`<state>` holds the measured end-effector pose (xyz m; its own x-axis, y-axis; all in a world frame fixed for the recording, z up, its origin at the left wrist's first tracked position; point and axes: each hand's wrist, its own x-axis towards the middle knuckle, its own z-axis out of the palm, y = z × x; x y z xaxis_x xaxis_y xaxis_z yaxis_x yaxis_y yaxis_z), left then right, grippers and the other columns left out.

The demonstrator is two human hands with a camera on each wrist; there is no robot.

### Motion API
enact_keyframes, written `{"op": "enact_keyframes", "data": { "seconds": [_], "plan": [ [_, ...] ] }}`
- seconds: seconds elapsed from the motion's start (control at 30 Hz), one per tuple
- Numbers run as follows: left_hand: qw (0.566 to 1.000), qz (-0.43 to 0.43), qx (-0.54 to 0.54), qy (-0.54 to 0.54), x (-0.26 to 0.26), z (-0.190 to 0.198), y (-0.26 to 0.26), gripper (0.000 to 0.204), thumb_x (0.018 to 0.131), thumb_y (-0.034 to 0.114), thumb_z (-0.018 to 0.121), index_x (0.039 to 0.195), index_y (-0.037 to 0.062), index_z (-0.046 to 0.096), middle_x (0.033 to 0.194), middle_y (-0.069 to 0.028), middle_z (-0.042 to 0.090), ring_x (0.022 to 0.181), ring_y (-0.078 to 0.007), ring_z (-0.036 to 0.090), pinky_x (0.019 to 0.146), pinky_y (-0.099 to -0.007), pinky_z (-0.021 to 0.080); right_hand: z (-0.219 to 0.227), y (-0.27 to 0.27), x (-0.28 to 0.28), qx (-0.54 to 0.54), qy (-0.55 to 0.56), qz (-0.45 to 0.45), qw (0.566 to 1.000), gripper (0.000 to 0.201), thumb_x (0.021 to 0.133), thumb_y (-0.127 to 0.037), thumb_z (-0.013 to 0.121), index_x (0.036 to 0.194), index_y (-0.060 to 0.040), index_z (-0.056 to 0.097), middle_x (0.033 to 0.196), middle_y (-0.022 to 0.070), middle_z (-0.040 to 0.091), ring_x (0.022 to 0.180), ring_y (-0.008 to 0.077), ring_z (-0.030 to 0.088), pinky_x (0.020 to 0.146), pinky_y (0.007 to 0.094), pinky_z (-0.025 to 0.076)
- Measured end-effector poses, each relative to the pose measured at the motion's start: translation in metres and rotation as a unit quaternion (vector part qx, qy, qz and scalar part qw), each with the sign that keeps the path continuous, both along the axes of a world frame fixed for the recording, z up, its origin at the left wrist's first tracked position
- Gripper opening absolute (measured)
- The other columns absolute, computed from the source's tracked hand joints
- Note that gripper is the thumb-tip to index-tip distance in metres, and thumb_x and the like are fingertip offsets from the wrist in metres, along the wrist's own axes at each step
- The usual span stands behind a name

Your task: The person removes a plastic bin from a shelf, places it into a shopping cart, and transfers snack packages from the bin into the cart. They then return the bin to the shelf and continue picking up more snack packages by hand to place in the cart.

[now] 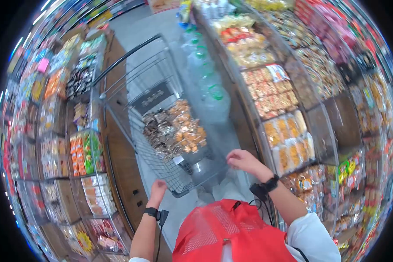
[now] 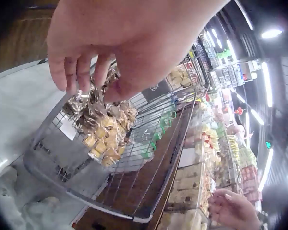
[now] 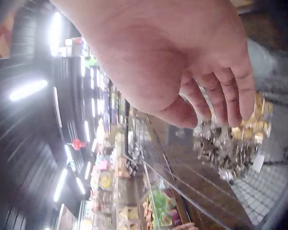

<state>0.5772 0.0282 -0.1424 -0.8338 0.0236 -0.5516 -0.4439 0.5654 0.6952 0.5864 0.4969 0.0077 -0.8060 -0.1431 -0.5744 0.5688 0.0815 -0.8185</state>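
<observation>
A wire shopping cart [image 1: 159, 161] stands in the aisle, holding dark wrapped packets [image 1: 159, 131] beside orange-yellow ones [image 1: 188, 133]. My left hand [image 1: 157, 192] is just off the cart's near left corner, holding nothing. To the right of the cart's near end, my right hand [image 1: 244, 161] is raised and empty. In the left wrist view the left hand [image 2: 120, 48] hangs with loosely bent fingers above the packets. The right wrist view shows the right hand [image 3: 177, 62] with fingers loosely bent and apart, nothing between them.
Shelf bins of packaged snacks line both sides, with orange packs [image 1: 288, 135] at right and green and orange bags [image 1: 86, 153] at left. Large bottles with green handles [image 1: 205, 78] stand along the right shelf's base, beyond the cart.
</observation>
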Motion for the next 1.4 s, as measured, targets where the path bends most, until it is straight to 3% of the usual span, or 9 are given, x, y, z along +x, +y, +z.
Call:
{"op": "enact_keyframes", "data": {
  "seconds": [0.1, 0.17, 0.53, 0.73, 0.93, 1.1, 1.27, 1.37, 1.4],
  "plan": [
    [0.990, 0.095, -0.077, 0.073, -0.016, 0.011, -0.018, 0.062, 0.081, 0.022, 0.079, 0.129, -0.0051, 0.051, 0.106, -0.0180, 0.065, 0.097, -0.0286, 0.064, 0.088, -0.0400, 0.052, -0.046, -0.079, -0.076, 0.048, 0.053, 0.130, 0.989, 0.039, 0.093, -0.019, 0.068, 0.128, -0.0045, 0.058, 0.106, 0.0067, 0.065, 0.091, 0.0128, 0.064, 0.077, 0.0297, 0.055],
    [0.977, 0.111, -0.136, 0.117, -0.039, 0.004, -0.030, 0.074, 0.079, 0.026, 0.083, 0.134, -0.0060, 0.045, 0.110, -0.0211, 0.062, 0.099, -0.0300, 0.061, 0.089, -0.0409, 0.051, -0.105, -0.127, -0.120, 0.078, 0.117, 0.158, 0.977, 0.047, 0.084, -0.013, 0.072, 0.127, -0.0010, 0.057, 0.113, 0.0157, 0.064, 0.105, 0.0300, 0.064, 0.088, 0.0409, 0.053],
    [0.940, 0.245, -0.164, 0.169, -0.143, -0.055, 0.011, 0.036, 0.096, 0.012, 0.061, 0.129, -0.0007, 0.054, 0.118, -0.0197, 0.064, 0.108, -0.0386, 0.062, 0.092, -0.0442, 0.050, -0.309, -0.267, -0.238, 0.476, 0.382, 0.448, 0.653, 0.054, 0.087, -0.012, 0.064, 0.139, -0.0203, 0.053, 0.152, 0.0160, 0.040, 0.141, 0.0362, 0.038, 0.109, 0.0493, 0.038],
    [0.941, 0.289, -0.154, 0.087, -0.154, -0.044, 0.014, 0.032, 0.097, 0.012, 0.059, 0.128, 0.0037, 0.058, 0.113, -0.0143, 0.070, 0.100, -0.0354, 0.068, 0.086, -0.0430, 0.052, -0.352, -0.282, -0.253, 0.414, 0.359, 0.458, 0.700, 0.053, 0.085, -0.010, 0.062, 0.137, -0.0149, 0.054, 0.155, 0.0291, 0.031, 0.141, 0.0474, 0.035, 0.109, 0.0535, 0.041],
    [0.943, 0.310, -0.106, 0.055, -0.158, -0.040, 0.016, 0.034, 0.100, 0.017, 0.056, 0.132, 0.0051, 0.055, 0.107, -0.0116, 0.074, 0.098, -0.0367, 0.068, 0.085, -0.0449, 0.052, -0.312, -0.262, -0.300, 0.275, 0.279, 0.437, 0.810, 0.055, 0.078, -0.013, 0.071, 0.132, -0.0153, 0.059, 0.144, 0.0189, 0.051, 0.127, 0.0357, 0.055, 0.098, 0.0435, 0.052],
    [0.947, 0.291, -0.117, 0.061, -0.156, -0.046, 0.013, 0.036, 0.100, 0.020, 0.057, 0.133, 0.0057, 0.054, 0.104, -0.0130, 0.074, 0.097, -0.0397, 0.067, 0.085, -0.0453, 0.052, -0.249, -0.251, -0.297, 0.081, 0.073, 0.187, 0.976, 0.053, 0.078, -0.020, 0.083, 0.126, -0.0095, 0.064, 0.114, 0.0132, 0.071, 0.106, 0.0244, 0.068, 0.094, 0.0331, 0.053],
    [0.884, 0.278, -0.304, 0.222, -0.141, -0.073, 0.004, 0.041, 0.100, 0.023, 0.060, 0.134, 0.0008, 0.051, 0.131, -0.0212, 0.059, 0.114, -0.0398, 0.059, 0.097, -0.0445, 0.046, -0.122, -0.232, -0.262, -0.159, -0.018, 0.022, 0.987, 0.058, 0.081, -0.004, 0.080, 0.135, -0.0049, 0.057, 0.122, 0.0071, 0.069, 0.110, 0.0140, 0.064, 0.096, 0.0309, 0.053],
    [0.946, 0.213, -0.119, 0.215, -0.147, 0.059, 0.016, 0.057, 0.097, 0.024, 0.065, 0.142, -0.0017, 0.041, 0.148, -0.0199, 0.041, 0.127, -0.0346, 0.051, 0.106, -0.0419, 0.041, -0.023, -0.214, -0.225, -0.221, 0.032, 0.005, 0.975, 0.062, 0.082, -0.004, 0.080, 0.138, -0.0050, 0.054, 0.127, 0.0092, 0.067, 0.113, 0.0158, 0.064, 0.098, 0.0338, 0.053],
    [0.967, 0.168, 0.099, 0.166, -0.143, 0.098, 0.016, 0.064, 0.096, 0.023, 0.068, 0.146, 0.0003, 0.036, 0.149, -0.0173, 0.040, 0.130, -0.0318, 0.049, 0.108, -0.0408, 0.040, 0.011, -0.210, -0.209, -0.232, 0.049, 0.001, 0.972, 0.063, 0.082, -0.005, 0.080, 0.139, -0.0049, 0.053, 0.128, 0.0096, 0.066, 0.114, 0.0163, 0.063, 0.098, 0.0343, 0.053]
  ]
}}
